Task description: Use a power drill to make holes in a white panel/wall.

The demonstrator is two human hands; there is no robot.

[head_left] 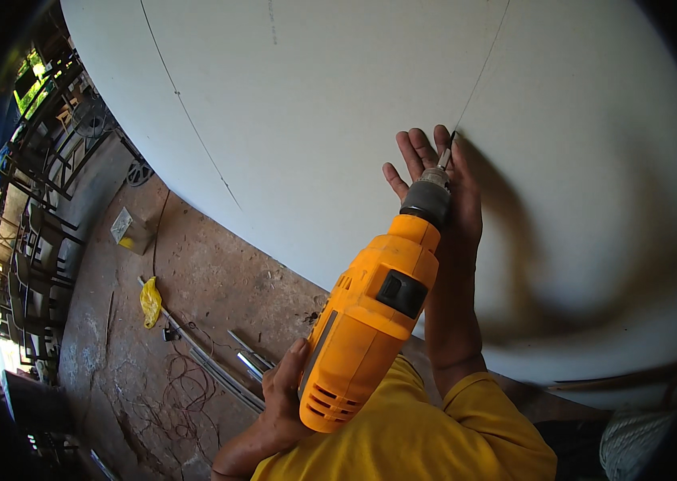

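A yellow-orange power drill (pixel 378 313) with a black chuck (pixel 427 200) points up and to the right. Its driver bit (pixel 445 156) reaches the pale board (pixel 314 160), with a dark tip at the lower end of a thin drawn line. At the rear of the drill, my left hand (pixel 282 393) is closed around the body's left side; the handle is hidden beneath. My right hand (pixel 427 160) lies against the board just behind the chuck and bit, fingers stretched and spread, partly covered by the drill.
Another thin dark line (pixel 182 100) runs down the board's left part. On the brown floor lie metal tubes (pixel 218 373), a yellow plastic bag (pixel 150 303), a reddish cord (pixel 186 389) and a tin (pixel 132 230). Stacked chairs (pixel 38 264) and a fan (pixel 92 119) stand at left.
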